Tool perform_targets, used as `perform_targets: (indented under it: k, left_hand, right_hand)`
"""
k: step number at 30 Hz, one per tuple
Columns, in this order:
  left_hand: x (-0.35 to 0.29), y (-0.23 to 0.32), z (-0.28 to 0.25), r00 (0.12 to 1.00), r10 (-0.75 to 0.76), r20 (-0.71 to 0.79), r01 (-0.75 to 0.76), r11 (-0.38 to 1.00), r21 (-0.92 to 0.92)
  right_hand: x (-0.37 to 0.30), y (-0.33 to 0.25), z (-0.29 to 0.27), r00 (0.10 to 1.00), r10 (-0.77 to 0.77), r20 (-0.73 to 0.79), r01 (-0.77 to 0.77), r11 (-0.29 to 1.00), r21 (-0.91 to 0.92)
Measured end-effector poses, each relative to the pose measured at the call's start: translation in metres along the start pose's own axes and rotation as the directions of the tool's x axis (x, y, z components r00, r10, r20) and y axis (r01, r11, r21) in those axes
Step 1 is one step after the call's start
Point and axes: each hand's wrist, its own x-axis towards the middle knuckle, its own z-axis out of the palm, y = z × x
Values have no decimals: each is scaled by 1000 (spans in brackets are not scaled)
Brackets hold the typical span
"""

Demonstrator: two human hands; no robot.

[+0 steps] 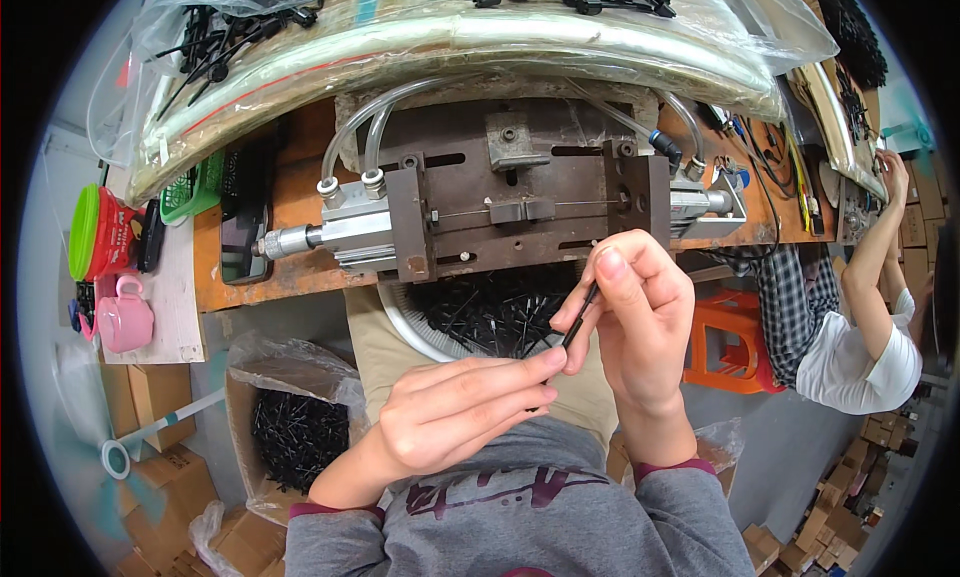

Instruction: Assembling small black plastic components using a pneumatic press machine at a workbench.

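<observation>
Where the black plastic stem (579,319) slants: up rightward
Right hand (643,322): pinches upper end
Left hand (455,409): fingertips hold lower end

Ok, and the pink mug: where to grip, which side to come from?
Probably by its handle, coming from the right, over the white board. The handle loops out from the far side of the mug, and the red tub just beyond crowds an approach from there. The left hand is nearer.

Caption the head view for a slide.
Right hand pinches a thin black rod-like part, left hand at its lower end, before a dark brown metal fixture.
</observation>
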Motion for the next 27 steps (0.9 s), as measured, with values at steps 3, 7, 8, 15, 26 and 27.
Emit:
perform_targets:
  k: [3,7,8,15,26,27]
  left_hand:
    - [-2,0,1,1000,1,-13,-1,1000,2]
    - [-1,1,-1,1000,-5,-1,5,1000,18]
    - [0,2,-1,1000,-7,3,7,1000,20]
    - [-2,1,-1,1000,-14,8,13,1000,25]
    - [-2,-2,-1,999,-32,8,32,999,19]
    - [-3,-2,-1,999,-36,8,36,999,19]
  right_hand:
    - [0,-1,1,1000,7,11,-7,1000,-9]
    - [-1,0,1,1000,10,2,-10,1000,25]
    - [-1,0,1,1000,12,0,-12,999,33]
    - [-1,5,-1,1000,-31,0,31,999,-40]
    - [-6,6,1,999,18,31,-20,998,59]
    - [-7,6,2,999,19,34,-21,998,59]
